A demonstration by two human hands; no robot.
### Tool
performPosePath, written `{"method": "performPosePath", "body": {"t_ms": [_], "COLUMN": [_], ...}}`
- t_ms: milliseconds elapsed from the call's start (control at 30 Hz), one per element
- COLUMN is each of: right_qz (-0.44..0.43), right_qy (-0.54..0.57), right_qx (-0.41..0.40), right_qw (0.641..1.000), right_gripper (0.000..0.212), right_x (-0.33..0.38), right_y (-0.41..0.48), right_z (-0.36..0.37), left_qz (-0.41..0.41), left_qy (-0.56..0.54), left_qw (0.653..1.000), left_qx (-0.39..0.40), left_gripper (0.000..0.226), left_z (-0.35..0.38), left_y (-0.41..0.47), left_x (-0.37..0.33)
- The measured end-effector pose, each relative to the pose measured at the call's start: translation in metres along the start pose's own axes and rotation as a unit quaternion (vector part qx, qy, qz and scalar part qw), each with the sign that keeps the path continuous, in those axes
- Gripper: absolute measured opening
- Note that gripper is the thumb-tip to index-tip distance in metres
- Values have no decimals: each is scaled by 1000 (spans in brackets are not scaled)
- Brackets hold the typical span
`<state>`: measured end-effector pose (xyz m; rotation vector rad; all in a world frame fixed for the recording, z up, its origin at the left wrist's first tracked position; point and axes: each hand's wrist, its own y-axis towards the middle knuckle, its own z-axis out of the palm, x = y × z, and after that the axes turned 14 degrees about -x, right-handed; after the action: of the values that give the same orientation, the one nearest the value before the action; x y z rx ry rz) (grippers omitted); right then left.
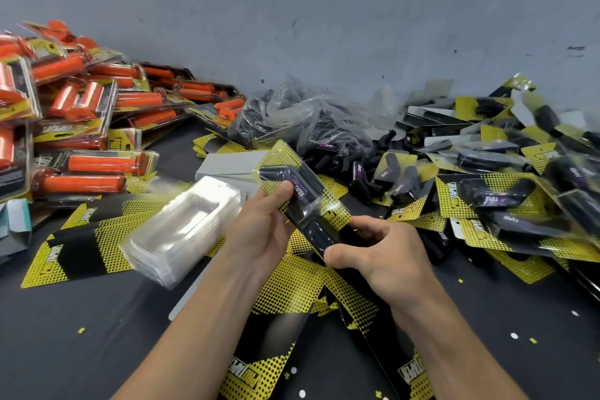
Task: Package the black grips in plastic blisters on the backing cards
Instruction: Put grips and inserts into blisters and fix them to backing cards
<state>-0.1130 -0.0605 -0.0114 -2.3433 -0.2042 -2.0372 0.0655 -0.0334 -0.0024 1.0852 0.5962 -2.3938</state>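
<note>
Head view: left hand (pixel 259 232) and right hand (pixel 386 260) are pinching one carded grip (pixel 276 174) (blister (pixel 316 196) apparently fitted) over the dark table (pixel 81 351).

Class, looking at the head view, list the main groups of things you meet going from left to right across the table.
packed orange grips → stack of clear blisters → held black-grip pack → pile of packed black grips

Bright, even light from overhead leaves only soft shadows on my table (pixel 81 334), white glare on the clear blisters (pixel 181 227), and bowed, smeared edges.
</note>
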Motion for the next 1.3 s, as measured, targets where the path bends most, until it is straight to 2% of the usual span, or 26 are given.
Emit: {"method": "performPosePath", "body": {"t_ms": [167, 333, 467, 567, 667, 733, 767, 833, 933, 1000, 1067, 1133, 1167, 1233, 1300], "right_qz": [14, 66, 111, 132, 4, -118, -166, -208, -161, -97, -27, 52, 81, 116, 94], "right_qy": [-15, -34, -89, -102, -154, -172, -158, -115, -155, -135, -8, 198, 256, 228, 128], "right_qx": [3, 94, 78, 39, -119, -182, -169, -76, 38, 51, -35, -130, -137, -97, -58], "right_qw": [1000, 993, 987, 985, 981, 961, 959, 968, 974, 985, 999, 970, 953, 962, 986], "right_gripper": [47, 26, 22, 25, 16, 23, 28, 34, 29, 27, 26, 23, 31, 43, 28], "right_x": [4, 14, 15, 17, 15, 17, 18, 23, 22, 21, 24, 29, 29, 27, 21], "right_y": [0, 6, 11, 13, 13, 5, 2, -7, -9, -4, 3, 10, 13, 14, 11], "right_z": [-2, -22, -34, -39, -35, -29, -25, -16, -8, -10, -17, -26, -30, -32, -27], "left_qz": [7, 23, 26, 5, -15, -11, -2, 20, 29, 35, 26, 15, 19, 38, 69], "left_qy": [6, 42, -24, -61, -37, 9, 31, 59, 86, 99, 91, 91, 92, 82, 91], "left_qw": [1000, 997, 989, 990, 995, 999, 999, 998, 995, 993, 995, 996, 996, 996, 993], "left_qx": [4, -66, -144, -130, -91, -48, -31, -1, 51, 62, 42, 13, 1, -14, -27], "left_gripper": [41, 25, 18, 14, 32, 35, 34, 34, 30, 26, 32, 43, 47, 45, 28], "left_z": [1, 4, 3, 1, 1, 3, 4, 3, 4, 4, 4, 3, 2, 2, 3], "left_y": [-1, -2, 4, 4, 0, -4, -5, -7, -11, -12, -11, -11, -10, -11, -10], "left_x": [4, 12, 5, -4, -3, -1, 0, 2, 5, 6, 4, 2, 1, 0, 0]}}
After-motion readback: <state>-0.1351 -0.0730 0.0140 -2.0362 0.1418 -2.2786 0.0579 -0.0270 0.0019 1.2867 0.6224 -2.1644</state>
